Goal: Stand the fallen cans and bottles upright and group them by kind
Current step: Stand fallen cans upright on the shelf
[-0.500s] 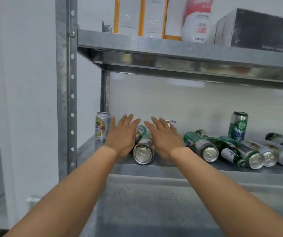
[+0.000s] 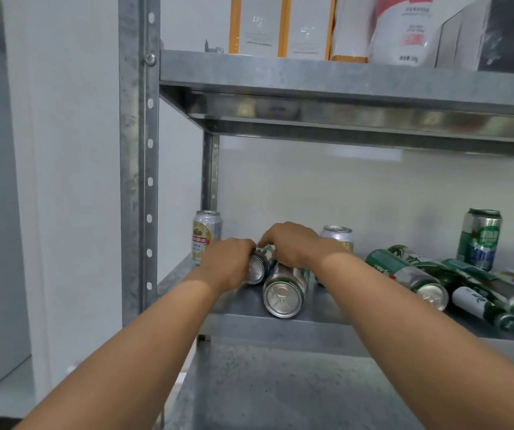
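Left end of the shelf (image 2: 327, 328). Our left hand (image 2: 228, 262) fingers curl round a small fallen can (image 2: 255, 270); right hand (image 2: 293, 245) fingers wrap the green fallen can (image 2: 282, 297) touching it. Best tip each onto its base slowly, clear of the upright yellow-label can (image 2: 206, 237)

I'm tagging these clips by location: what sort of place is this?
Likely a storeroom or stock area, though I can't be sure: a bare galvanised steel shelving rack with perforated uprights, white-and-orange boxes stocked on its upper shelf, and several green-and-silver drink cans lying on the lower one.
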